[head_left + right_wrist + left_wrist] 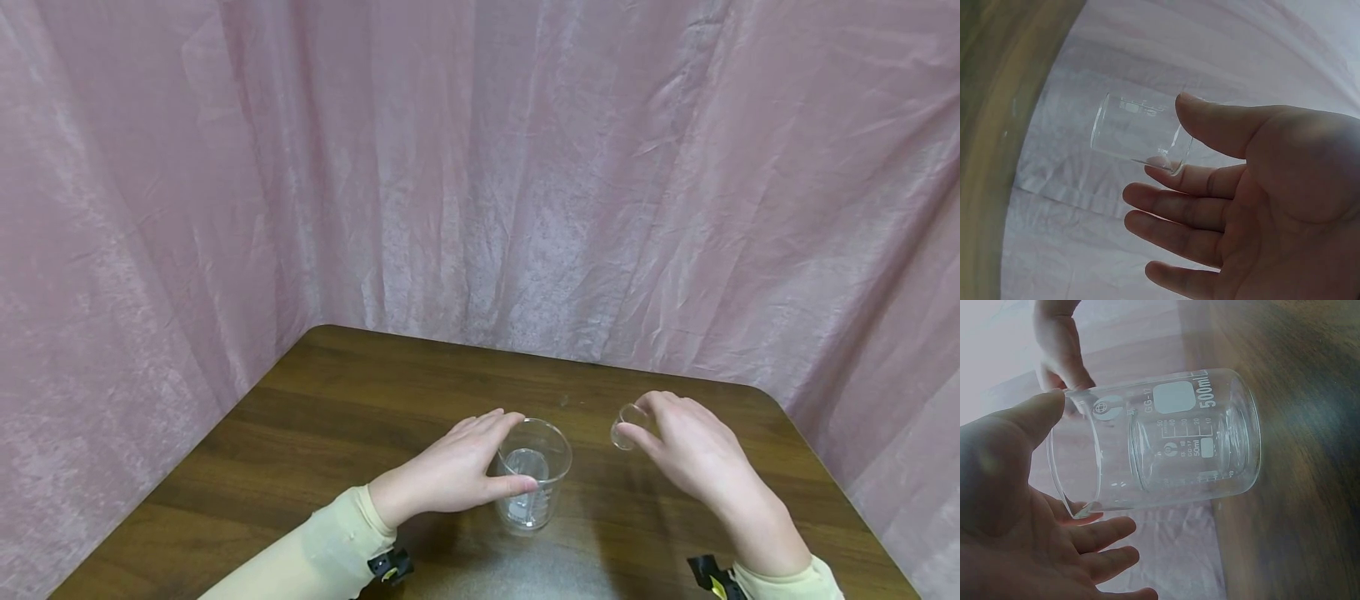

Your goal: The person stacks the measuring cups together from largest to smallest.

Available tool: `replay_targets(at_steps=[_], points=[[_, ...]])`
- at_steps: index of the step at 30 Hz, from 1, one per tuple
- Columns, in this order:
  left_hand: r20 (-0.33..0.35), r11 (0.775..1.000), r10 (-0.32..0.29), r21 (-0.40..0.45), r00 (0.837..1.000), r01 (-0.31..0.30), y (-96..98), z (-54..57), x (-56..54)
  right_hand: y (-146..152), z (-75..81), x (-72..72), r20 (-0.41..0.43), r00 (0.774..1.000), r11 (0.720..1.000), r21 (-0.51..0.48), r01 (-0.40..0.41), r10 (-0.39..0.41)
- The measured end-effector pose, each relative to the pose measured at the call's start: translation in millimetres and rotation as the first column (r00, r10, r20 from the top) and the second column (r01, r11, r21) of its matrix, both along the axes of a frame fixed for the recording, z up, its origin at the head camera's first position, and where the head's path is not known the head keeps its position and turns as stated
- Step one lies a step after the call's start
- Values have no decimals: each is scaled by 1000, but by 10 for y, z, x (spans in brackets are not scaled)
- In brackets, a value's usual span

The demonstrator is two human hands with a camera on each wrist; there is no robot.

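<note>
A large glass beaker (556, 467), marked 500ml in the left wrist view, stands upright on the brown table. Inside it sits a smaller glass beaker (1179, 447) with 50ml printed on its wall. My left hand (457, 475) holds the large beaker at its rim, thumb on the near side and index finger opposite, the other fingers spread. To the right, my right hand (697, 450) pinches another small glass beaker (1138, 131) near its rim between thumb and index finger. That beaker is raised above the table, and the remaining fingers extend loosely below it in the right wrist view.
The wooden table (360, 392) has rounded far corners. Pink curtains (480, 183) hang behind it and along both sides. A black strap mount (391, 565) is on the left wrist, and a similar one (712, 575) is on the right.
</note>
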State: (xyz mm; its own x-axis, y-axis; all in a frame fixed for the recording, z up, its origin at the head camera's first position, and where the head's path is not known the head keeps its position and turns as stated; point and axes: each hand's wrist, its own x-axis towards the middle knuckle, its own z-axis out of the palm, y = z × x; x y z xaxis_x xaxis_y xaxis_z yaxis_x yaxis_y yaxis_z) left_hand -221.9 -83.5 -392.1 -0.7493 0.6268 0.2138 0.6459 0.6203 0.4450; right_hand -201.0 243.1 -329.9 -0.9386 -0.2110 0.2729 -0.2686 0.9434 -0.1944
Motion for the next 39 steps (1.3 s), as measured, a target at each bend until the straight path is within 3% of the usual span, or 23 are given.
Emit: replay_targets(at_steps=[22,39], points=[[-12,1000,-5,2,1000,5,-16,8,23,-242,135,32,-23,999,999,-40,-35,35],[3,1000,4,1,1000,-4,-31,21,32,-439,189,108,-113,991,995,-50,-83,77]])
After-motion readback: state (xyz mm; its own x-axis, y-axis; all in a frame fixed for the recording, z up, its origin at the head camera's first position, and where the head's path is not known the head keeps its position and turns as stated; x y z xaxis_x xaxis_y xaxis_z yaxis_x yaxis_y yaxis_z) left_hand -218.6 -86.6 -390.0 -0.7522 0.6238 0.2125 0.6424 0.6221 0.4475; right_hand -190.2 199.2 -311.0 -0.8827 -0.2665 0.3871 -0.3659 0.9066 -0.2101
